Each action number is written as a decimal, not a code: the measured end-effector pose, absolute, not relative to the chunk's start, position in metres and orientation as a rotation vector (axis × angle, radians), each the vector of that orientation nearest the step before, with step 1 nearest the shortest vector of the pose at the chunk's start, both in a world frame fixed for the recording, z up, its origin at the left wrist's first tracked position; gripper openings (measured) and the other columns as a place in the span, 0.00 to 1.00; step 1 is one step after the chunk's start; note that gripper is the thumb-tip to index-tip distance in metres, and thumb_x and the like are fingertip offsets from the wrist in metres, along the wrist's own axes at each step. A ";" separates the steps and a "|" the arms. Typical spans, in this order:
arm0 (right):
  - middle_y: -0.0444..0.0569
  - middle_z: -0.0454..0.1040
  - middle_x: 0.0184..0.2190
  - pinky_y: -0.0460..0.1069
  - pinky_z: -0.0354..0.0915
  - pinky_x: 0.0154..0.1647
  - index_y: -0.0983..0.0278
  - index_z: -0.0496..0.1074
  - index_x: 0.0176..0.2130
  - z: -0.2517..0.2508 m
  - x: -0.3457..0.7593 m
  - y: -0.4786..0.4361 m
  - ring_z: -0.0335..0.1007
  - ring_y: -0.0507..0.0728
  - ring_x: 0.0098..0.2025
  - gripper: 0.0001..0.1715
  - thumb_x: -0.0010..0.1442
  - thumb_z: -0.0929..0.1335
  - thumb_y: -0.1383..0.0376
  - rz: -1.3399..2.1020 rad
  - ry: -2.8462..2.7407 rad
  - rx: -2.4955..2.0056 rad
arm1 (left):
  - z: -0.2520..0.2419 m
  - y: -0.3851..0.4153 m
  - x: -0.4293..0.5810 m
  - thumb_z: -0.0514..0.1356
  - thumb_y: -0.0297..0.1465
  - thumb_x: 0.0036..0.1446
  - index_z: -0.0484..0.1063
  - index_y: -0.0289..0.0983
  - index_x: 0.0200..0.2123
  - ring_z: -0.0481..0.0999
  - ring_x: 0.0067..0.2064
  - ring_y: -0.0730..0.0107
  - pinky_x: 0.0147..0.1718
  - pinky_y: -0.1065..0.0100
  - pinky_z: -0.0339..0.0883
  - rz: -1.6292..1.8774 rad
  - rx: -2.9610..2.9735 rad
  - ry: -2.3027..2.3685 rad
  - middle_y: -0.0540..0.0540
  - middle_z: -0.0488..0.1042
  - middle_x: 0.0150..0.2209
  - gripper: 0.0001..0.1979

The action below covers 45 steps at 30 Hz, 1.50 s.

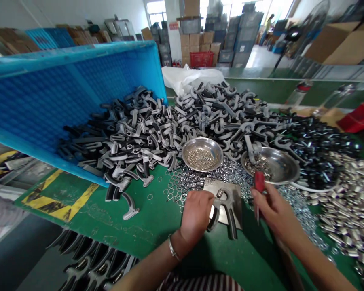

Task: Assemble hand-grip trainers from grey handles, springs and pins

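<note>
My left hand point(197, 214), with a bracelet at the wrist, is closed on a plier-like hand tool point(230, 218). That tool has two grey handles with black grips, and a coil spring shows between its arms. It rests partly over a flat metal plate point(237, 200) on the green table. To the right, apart from the tool, my right hand point(274, 206) grips a red-handled screwdriver point(259, 182), its thin shaft pointing down. Just beyond that hand is a metal bowl point(286, 163) of small parts. Another metal bowl point(217, 149) holding tiny pieces stands beyond the plate.
A tipped blue crate point(79, 74) spills grey and black handles point(145, 133) across the table point(106, 226). Loose metal rings point(172, 194) surround the plate. Black parts point(315, 137) and silver cylindrical pieces point(346, 202) are heaped at right. Assembled tools point(94, 266) lie lower left.
</note>
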State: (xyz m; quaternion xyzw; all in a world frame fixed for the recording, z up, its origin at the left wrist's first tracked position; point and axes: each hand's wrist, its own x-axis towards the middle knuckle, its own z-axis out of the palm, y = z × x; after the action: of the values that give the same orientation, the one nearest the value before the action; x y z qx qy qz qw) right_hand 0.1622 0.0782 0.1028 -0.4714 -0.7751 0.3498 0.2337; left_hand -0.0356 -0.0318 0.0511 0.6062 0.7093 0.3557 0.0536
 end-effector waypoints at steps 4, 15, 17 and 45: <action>0.49 0.76 0.29 0.54 0.68 0.32 0.60 0.68 0.40 0.048 0.201 0.057 0.75 0.62 0.30 0.18 0.64 0.61 0.49 0.915 -2.353 -1.490 | 0.070 -0.025 -0.048 0.60 0.31 0.62 0.74 0.38 0.37 0.76 0.37 0.68 0.39 0.67 0.70 1.223 1.456 1.944 0.49 0.78 0.35 0.03; 0.54 0.77 0.46 0.57 0.68 0.50 0.62 0.70 0.48 0.023 0.229 0.046 0.75 0.62 0.47 0.18 0.68 0.60 0.54 0.874 -2.288 -1.379 | 0.057 -0.006 -0.045 0.62 0.29 0.60 0.76 0.37 0.37 0.78 0.39 0.68 0.41 0.68 0.70 1.101 1.508 1.677 0.49 0.79 0.37 0.03; 0.53 0.77 0.45 0.57 0.69 0.50 0.61 0.71 0.47 0.021 0.230 0.043 0.75 0.62 0.46 0.17 0.68 0.60 0.55 0.853 -2.266 -1.364 | 0.055 -0.004 -0.042 0.61 0.31 0.62 0.76 0.37 0.37 0.76 0.39 0.67 0.42 0.66 0.69 1.004 1.674 1.733 0.48 0.79 0.37 0.04; 0.58 0.73 0.46 0.64 0.63 0.54 0.61 0.70 0.49 0.017 0.269 0.021 0.70 0.67 0.48 0.17 0.65 0.62 0.56 0.385 -2.317 -1.360 | 0.037 -0.032 -0.043 0.52 0.26 0.67 0.63 0.35 0.61 0.71 0.55 0.58 0.57 0.54 0.62 0.366 2.788 1.665 0.37 0.72 0.57 0.20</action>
State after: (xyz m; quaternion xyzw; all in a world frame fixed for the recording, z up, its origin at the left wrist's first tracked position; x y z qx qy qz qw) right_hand 0.2687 0.0205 0.0172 -0.4897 -0.8342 0.1386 0.2123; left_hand -0.0427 -0.0320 0.0367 0.8515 0.5084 0.1118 -0.0632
